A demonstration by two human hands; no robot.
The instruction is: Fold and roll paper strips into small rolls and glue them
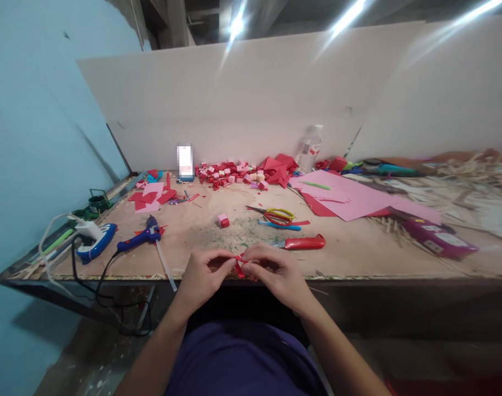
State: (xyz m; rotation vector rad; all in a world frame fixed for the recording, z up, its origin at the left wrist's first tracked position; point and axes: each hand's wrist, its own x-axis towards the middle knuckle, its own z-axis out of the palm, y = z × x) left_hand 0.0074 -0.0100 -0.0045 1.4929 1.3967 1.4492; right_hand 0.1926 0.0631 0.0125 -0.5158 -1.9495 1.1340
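Between my left hand (211,275) and my right hand (273,272) is a small folded piece of red paper (239,267), pinched by the fingertips of both. It is held at the table's front edge, and part of it is hidden by my fingers. Just beyond my right hand lies a knife with a red handle (304,242). Scissors with yellow and red handles (279,215) rest behind it, beside a blue pen-like tool (279,225). A small pink and red paper cube (223,220) sits on the table ahead of my hands.
A blue glue gun (139,240) and a blue power strip (96,243) with cords are at the left. Many paper cubes (230,175) pile up at the back, near a plastic bottle (310,149). Pink sheets (345,195) and a purple package (438,237) lie right.
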